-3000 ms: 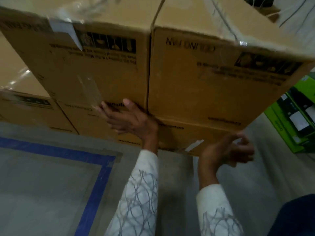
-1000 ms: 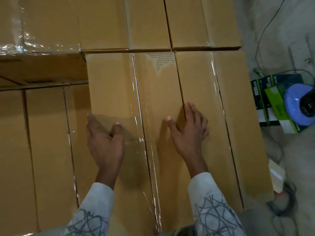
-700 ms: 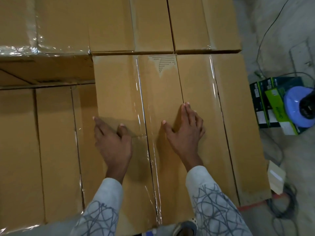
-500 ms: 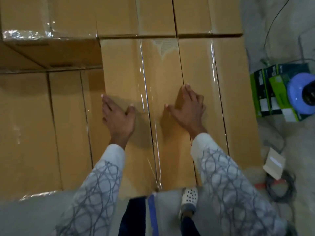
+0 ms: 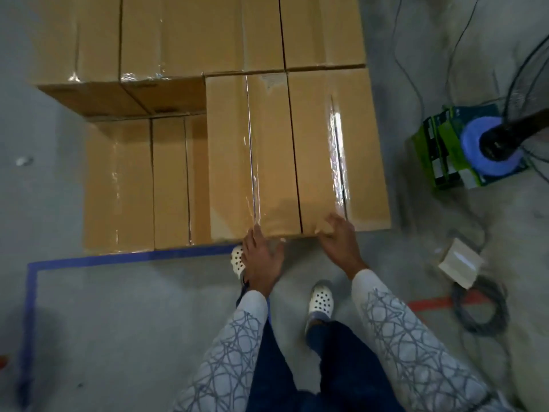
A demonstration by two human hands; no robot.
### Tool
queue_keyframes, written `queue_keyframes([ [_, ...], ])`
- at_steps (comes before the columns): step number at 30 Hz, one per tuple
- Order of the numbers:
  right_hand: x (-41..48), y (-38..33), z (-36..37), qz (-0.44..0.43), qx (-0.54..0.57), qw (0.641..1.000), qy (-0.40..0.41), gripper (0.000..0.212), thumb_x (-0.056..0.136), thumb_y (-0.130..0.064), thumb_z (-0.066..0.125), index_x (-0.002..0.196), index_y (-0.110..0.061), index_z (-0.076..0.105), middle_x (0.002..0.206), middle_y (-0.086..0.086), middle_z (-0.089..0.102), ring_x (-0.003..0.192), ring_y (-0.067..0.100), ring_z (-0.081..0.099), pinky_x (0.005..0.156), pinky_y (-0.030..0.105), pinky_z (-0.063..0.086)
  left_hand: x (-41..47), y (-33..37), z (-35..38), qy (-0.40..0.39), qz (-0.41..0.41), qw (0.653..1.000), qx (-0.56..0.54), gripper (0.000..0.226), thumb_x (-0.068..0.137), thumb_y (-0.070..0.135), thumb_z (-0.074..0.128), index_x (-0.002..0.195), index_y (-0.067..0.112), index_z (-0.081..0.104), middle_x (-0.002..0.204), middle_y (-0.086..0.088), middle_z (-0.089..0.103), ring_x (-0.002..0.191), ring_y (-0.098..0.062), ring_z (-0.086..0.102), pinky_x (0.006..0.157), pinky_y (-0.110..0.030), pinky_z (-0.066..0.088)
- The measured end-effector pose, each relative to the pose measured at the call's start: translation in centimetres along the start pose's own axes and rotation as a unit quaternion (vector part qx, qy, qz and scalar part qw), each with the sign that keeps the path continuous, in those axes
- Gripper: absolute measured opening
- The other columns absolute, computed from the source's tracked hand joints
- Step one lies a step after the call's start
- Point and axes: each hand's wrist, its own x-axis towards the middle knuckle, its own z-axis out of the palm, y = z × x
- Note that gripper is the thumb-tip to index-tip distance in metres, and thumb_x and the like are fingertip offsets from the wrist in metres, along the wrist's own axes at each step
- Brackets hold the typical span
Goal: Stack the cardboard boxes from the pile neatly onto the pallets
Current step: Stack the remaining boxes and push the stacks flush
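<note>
Two taped cardboard boxes lie side by side on top of the stack, the left box (image 5: 252, 156) and the right box (image 5: 335, 150). My left hand (image 5: 261, 260) is spread against the near edge of the left box, fingertips at its top rim. My right hand (image 5: 338, 242) rests its fingers over the near edge by the seam between the two boxes. Neither hand holds a box. Lower boxes (image 5: 118, 185) sit to the left, and taller rows of boxes (image 5: 184, 34) stand behind. No pallet shows under the stack.
Blue tape (image 5: 124, 258) outlines a rectangle on the grey floor in front of the lower boxes. At right stand green cartons (image 5: 436, 150) and a fan with a blue base (image 5: 487, 150). A cable coil (image 5: 481, 304), a small cardboard piece (image 5: 460, 263) and red tape (image 5: 427, 303) lie near my feet.
My hands slid back from the middle of the box tops to their near edge. I stepped back, so the floor, blue tape and my feet now show.
</note>
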Motion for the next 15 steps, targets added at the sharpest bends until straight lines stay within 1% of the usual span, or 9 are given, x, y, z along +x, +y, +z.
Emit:
queue_keyframes([
  [2, -3.9, 1.3, -0.5, -0.022, -0.027, 0.999, -0.015, 0.06, 0.096, -0.029, 0.07, 0.149, -0.007, 0.051, 0.157, 0.014, 0.045, 0.147, 0.033, 0.037, 0.122, 0.041, 0.024, -4.2, -0.3, 1.5, -0.013, 0.026, 1.0, -0.003, 0.108, 0.082, 0.085, 0.033, 0.163, 0.015, 0.024, 0.168, -0.012, 0.024, 0.155, -0.035, 0.02, 0.124, -0.055, 0.018],
  [3, -5.5, 1.5, -0.9, -0.037, -0.031, 0.999, -0.015, 0.061, 0.097, -0.03, 0.069, 0.151, -0.008, 0.049, 0.159, 0.013, 0.042, 0.149, 0.032, 0.034, 0.122, 0.04, 0.023, -5.9, -0.3, 2.1, -0.015, 0.042, 0.999, -0.001, 0.108, 0.08, 0.085, 0.031, 0.162, 0.016, 0.026, 0.168, -0.011, 0.025, 0.155, -0.034, 0.02, 0.124, -0.054, 0.018],
  [5, -8.2, 0.9, -1.7, -0.062, -0.039, 0.997, -0.019, 0.061, 0.097, -0.031, 0.069, 0.151, -0.009, 0.049, 0.16, 0.013, 0.041, 0.149, 0.034, 0.033, 0.122, 0.042, 0.023, -9.0, -0.5, 2.4, -0.003, 0.056, 0.998, -0.002, 0.099, 0.082, 0.078, 0.033, 0.161, 0.019, 0.03, 0.167, -0.007, 0.029, 0.155, -0.032, 0.022, 0.124, -0.052, 0.02],
  [7, -10.9, 0.0, -2.0, -0.087, -0.06, 0.994, -0.038, 0.059, 0.097, -0.032, 0.068, 0.15, -0.011, 0.05, 0.16, 0.013, 0.041, 0.149, 0.035, 0.034, 0.122, 0.046, 0.026, -11.5, -0.6, 2.1, 0.01, 0.068, 0.998, 0.002, 0.093, 0.084, 0.075, 0.036, 0.16, 0.021, 0.034, 0.165, -0.006, 0.034, 0.153, -0.03, 0.026, 0.123, -0.051, 0.023],
  [8, -12.3, -0.8, -2.2, -0.095, -0.061, 0.992, -0.059, 0.058, 0.097, -0.033, 0.067, 0.149, -0.013, 0.05, 0.161, 0.012, 0.04, 0.149, 0.034, 0.033, 0.122, 0.045, 0.025, -12.5, -0.5, 1.5, 0.01, 0.071, 0.997, 0.005, 0.09, 0.087, 0.074, 0.039, 0.159, 0.021, 0.036, 0.163, -0.006, 0.037, 0.152, -0.03, 0.028, 0.122, -0.05, 0.025],
  [9, -13.7, -1.8, -2.4, -0.11, -0.065, 0.989, -0.08, 0.057, 0.098, -0.033, 0.066, 0.149, -0.014, 0.051, 0.162, 0.011, 0.039, 0.15, 0.033, 0.033, 0.12, 0.04, 0.022, -13.4, -0.4, 0.9, 0.007, 0.072, 0.997, 0.005, 0.085, 0.09, 0.071, 0.043, 0.158, 0.021, 0.038, 0.161, -0.007, 0.039, 0.15, -0.03, 0.03, 0.121, -0.049, 0.026],
  [11, -15.8, -3.6, -2.7, -0.148, -0.088, 0.978, -0.118, 0.052, 0.1, -0.033, 0.063, 0.148, -0.015, 0.052, 0.16, 0.01, 0.041, 0.15, 0.029, 0.033, 0.117, 0.033, 0.019, -14.4, -0.6, -0.6, 0.001, 0.065, 0.998, -0.014, 0.072, 0.096, 0.058, 0.056, 0.156, 0.02, 0.042, 0.156, -0.01, 0.045, 0.144, -0.03, 0.039, 0.119, -0.048, 0.03],
  [13, -17.2, -5.5, -2.8, -0.188, -0.098, 0.966, -0.146, 0.048, 0.1, -0.031, 0.063, 0.145, -0.015, 0.055, 0.156, 0.01, 0.047, 0.148, 0.028, 0.036, 0.117, 0.034, 0.025, -15.3, -1.2, -2.4, 0.005, 0.057, 0.994, -0.093, 0.063, 0.095, 0.053, 0.062, 0.148, 0.02, 0.053, 0.142, -0.007, 0.06, 0.13, -0.025, 0.055, 0.112, -0.048, 0.042],
  [15, -18.0, -7.6, -2.6, -0.211, -0.086, 0.959, -0.169, 0.044, 0.1, -0.032, 0.065, 0.14, -0.016, 0.06, 0.147, 0.008, 0.057, 0.138, 0.026, 0.048, 0.109, 0.031, 0.036, -16.3, -1.9, -4.5, 0.02, 0.039, 0.98, -0.196, 0.046, 0.095, 0.044, 0.067, 0.134, 0.021, 0.064, 0.126, -0.002, 0.07, 0.118, -0.019, 0.065, 0.106, -0.045, 0.05],
])
